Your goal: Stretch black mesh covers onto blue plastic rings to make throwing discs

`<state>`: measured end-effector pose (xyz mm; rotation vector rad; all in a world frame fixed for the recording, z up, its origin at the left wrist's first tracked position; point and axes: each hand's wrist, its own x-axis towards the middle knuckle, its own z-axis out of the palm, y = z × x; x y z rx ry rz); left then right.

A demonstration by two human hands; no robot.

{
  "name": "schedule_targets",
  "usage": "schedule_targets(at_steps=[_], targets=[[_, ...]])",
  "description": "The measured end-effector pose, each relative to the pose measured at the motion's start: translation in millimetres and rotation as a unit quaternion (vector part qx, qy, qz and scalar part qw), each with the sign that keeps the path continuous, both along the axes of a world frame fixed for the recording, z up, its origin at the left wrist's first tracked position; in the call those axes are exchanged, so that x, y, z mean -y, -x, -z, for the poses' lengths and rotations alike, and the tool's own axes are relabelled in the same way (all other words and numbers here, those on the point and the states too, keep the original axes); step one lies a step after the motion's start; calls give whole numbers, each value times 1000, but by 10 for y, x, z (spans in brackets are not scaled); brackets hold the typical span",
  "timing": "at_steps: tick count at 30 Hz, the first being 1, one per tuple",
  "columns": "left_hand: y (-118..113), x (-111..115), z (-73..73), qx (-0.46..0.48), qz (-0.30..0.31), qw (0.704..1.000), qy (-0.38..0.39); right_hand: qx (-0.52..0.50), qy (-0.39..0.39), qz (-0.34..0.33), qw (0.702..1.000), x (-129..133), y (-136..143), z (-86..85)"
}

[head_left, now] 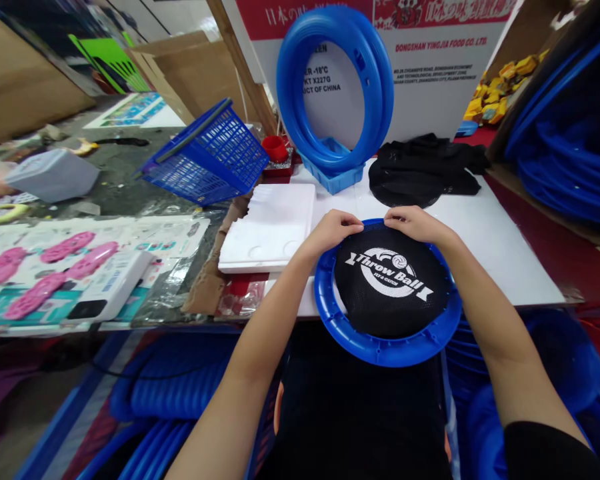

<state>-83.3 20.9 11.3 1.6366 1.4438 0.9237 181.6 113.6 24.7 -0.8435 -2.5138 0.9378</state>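
Observation:
A blue plastic ring (387, 351) lies tilted at the table's front edge, its near rim over my lap. Inside it sits a round black mesh net (375, 317) with "Throw Ball" printed in white. At the far rim my left hand (336, 230) is closed in a pinch on the edge of the net. A short way to its right, my right hand (413, 224) pinches the same edge against the ring. My fingertips partly hide what lies between them. At the net's lower left, a white gap shows between net and ring.
Blue rings (286, 87) stand in a light-blue tray (334, 179) at the back. Black mesh nets (425, 167) are piled behind my right hand. White foam (267, 227) and a blue basket (205, 157) are to the left. More blue rings (570, 140) fill a box at right.

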Motion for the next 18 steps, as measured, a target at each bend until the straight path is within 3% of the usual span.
schedule_targets(at_steps=[5, 12, 18], targets=[[8, -30, 44, 8, -14, 1000, 6, -10, 33, 22, 999, -51, 53, 106], [-118, 11, -2, -19, -62, 997, -28, -28, 118, -2, 993, -166, -2, 150], [-144, 9, 35, -50, -80, 995, -45, -1, 59, 32, 998, -95, 42, 131]])
